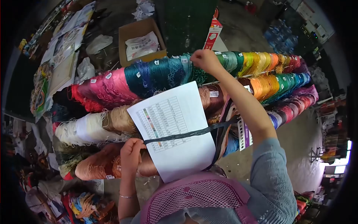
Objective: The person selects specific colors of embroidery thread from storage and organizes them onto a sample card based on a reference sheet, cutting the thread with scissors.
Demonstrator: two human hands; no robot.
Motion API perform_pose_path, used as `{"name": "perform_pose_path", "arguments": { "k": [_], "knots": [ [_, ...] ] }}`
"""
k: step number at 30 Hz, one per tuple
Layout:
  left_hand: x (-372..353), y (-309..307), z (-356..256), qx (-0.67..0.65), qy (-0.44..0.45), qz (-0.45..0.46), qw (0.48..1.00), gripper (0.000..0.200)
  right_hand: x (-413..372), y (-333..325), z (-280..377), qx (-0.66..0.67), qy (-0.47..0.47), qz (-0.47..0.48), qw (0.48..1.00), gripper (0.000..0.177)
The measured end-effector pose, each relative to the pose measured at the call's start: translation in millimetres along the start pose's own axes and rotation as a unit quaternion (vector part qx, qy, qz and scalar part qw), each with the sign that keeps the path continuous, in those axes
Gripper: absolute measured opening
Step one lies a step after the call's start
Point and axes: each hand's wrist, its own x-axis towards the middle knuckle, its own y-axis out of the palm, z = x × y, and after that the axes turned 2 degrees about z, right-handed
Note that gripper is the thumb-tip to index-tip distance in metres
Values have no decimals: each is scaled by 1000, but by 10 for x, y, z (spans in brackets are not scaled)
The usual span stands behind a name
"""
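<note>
My left hand (pixel 131 151) is closed at the left end of a dark thread skein (pixel 182 134). The skein stretches across a white printed sheet (pixel 179 158), which bears a table with a column of small colour swatches. On the right, the skein runs toward a bundle of hanging threads and a white and purple punched card (pixel 244 136). My right hand (pixel 205 61) reaches to the far row, its fingers pinched together beside light teal thread (pixel 185 64); what is between them is too small to make out. Blue-teal thread (pixel 158 74) hangs left of it.
Several long rows carry coloured thread with small white labels, including cream thread (pixel 87 127) and brown thread (pixel 99 164). Behind them stands an open cardboard box (pixel 161 44) with a white bag inside. Water bottles (pixel 281 37) sit at the back right.
</note>
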Motion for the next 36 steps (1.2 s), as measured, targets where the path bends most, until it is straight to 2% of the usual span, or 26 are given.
{"name": "perform_pose_path", "arguments": {
  "k": [1,3,4,6,8,10,12,13,14,16,17,19,21,23,24,26,29,30,31,33,36],
  "knots": [
    [-10,11,-40,-12,-18,-3,1000,15,189,102,-81,-5,2,3,1000,22],
    [-33,27,-148,-17,-47,7,999,21,469,275,-168,-99,113,14,989,34],
    [-15,23,-127,-21,-50,9,998,21,538,351,-193,-104,115,17,988,34],
    [-2,2,-88,4,-36,64,997,22,617,468,-237,-205,121,5,971,38],
    [4,-11,-152,4,-53,87,995,18,675,479,-278,-195,141,24,970,35],
    [21,0,-140,-30,-12,105,994,11,655,447,-264,-185,159,42,969,32],
    [41,8,-122,-57,-15,78,995,8,568,384,-300,67,221,-13,973,24],
    [48,19,-107,-81,-17,49,995,7,571,369,-323,142,228,-19,963,14],
    [70,7,-63,-88,-12,51,995,7,563,337,-350,140,228,-19,963,14],
    [67,-2,-101,-80,-17,55,995,10,533,244,-333,276,242,-12,930,7],
    [55,-3,-120,-69,-23,57,996,13,524,201,-324,277,241,-11,930,7],
    [68,15,-63,-56,-14,53,997,20,531,105,-259,375,241,3,895,4],
    [62,36,-69,-27,-7,55,998,23,550,-18,-165,427,231,12,874,8],
    [73,44,-13,-25,-2,39,999,27,518,-103,-42,302,176,12,937,8],
    [83,60,-2,-27,1,26,999,28,524,-108,-73,305,169,11,937,8],
    [108,49,40,-22,13,3,1000,31,571,-23,-257,43,126,83,988,10],
    [87,76,32,-14,26,-42,999,33,468,168,-326,-1,113,94,989,14],
    [89,81,40,-19,40,-65,997,34,462,267,-373,-81,61,35,994,13],
    [75,84,45,-25,52,-87,995,34,454,320,-441,-75,63,36,995,13],
    [62,79,21,-29,48,-89,994,35,433,407,-502,-119,7,-15,993,14],
    [49,87,25,-42,46,-98,993,36,442,462,-477,-147,9,-40,988,16]
  ]
}}
